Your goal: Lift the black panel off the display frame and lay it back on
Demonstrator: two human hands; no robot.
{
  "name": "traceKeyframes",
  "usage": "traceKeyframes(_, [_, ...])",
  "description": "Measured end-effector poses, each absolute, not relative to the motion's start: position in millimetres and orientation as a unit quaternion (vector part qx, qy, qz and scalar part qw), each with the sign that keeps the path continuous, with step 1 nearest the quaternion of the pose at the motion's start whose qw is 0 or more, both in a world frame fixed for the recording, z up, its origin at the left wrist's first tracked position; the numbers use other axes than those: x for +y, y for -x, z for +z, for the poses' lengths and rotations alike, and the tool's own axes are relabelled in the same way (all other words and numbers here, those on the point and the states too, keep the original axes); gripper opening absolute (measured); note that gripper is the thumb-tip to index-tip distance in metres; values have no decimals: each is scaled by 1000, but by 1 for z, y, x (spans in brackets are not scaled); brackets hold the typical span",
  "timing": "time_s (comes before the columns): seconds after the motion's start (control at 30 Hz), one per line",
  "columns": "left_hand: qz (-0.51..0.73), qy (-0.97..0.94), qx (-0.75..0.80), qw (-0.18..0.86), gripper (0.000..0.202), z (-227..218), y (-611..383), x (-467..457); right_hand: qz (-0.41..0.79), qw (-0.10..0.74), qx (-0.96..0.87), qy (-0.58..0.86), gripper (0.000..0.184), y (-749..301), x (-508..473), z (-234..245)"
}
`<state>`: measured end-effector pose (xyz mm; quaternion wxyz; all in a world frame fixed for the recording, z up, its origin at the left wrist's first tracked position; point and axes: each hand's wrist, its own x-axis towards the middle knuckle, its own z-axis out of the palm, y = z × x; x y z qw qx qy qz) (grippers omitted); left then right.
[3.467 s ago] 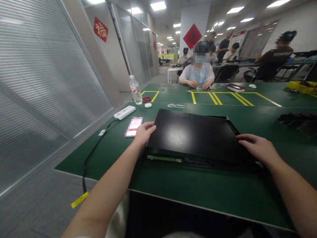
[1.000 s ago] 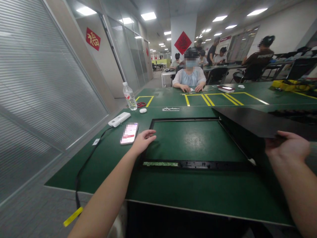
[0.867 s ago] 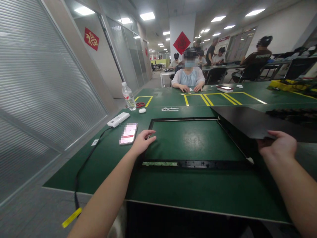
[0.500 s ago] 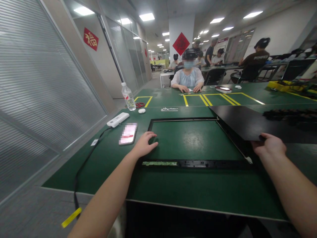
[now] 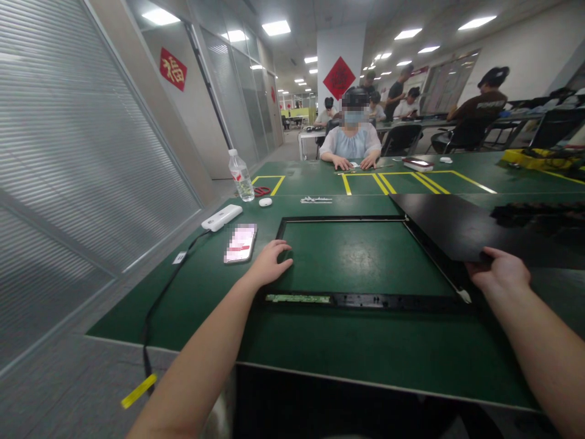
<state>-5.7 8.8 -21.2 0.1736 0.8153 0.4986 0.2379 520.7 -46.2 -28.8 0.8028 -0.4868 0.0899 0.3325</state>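
A thin black rectangular frame [image 5: 365,300] lies flat on the green table [image 5: 356,353], with a green circuit strip [image 5: 298,299] in its near edge. My left hand [image 5: 269,263] rests on the frame's left side, fingers curled over the bar. To the right lies a flat black panel [image 5: 452,228], and my right hand [image 5: 500,271] grips its near edge, fingers closed on it. The panel sits low, at the frame's right side.
A phone [image 5: 241,242], a white power bank [image 5: 222,217] with a black cable [image 5: 155,305], a water bottle [image 5: 240,175], red scissors [image 5: 262,191] and small screws [image 5: 316,199] lie behind my left hand. A person [image 5: 351,141] sits across the table. Dark parts [image 5: 539,213] lie at the right.
The black panel has been lifted off the frame and carried right by my right hand, then lowered toward the table. My left hand stayed on the frame, curling its fingers over the bar.
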Motion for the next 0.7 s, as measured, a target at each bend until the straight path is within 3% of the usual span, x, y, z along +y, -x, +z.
traceKeyframes(0.4, [213, -826, 501, 150, 37, -24, 7, 11, 307, 797, 106, 509, 26, -501, -53, -16])
traceKeyframes(0.6, [214, -828, 489, 170, 74, -24, 8, 8, 304, 802, 109, 503, 29, -498, -55, -16])
traceKeyframes(0.7, [219, -826, 485, 184, 81, -25, 9, 7, 311, 808, 101, 491, 32, -500, -56, -18])
